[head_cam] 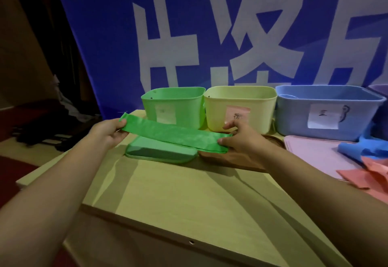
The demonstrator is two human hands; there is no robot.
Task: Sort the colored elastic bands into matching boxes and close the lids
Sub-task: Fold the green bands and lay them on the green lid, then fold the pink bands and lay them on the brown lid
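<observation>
Bare forearms, hands [241, 140]; no sleeves visible.

Wooden table [178, 193] bears green box [174, 107], yellow box [239, 109], blue box [327, 111].

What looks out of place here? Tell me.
Nothing damaged or spilled. The blue band and pink bands lie crumpled over the pink lid, unsorted; the green lid is off the green box.

We are seeing three boxes [240, 110] standing in a row behind a lid [159, 151] lying on the table [189, 199]; cloths [369, 161] are lying at right.
</observation>
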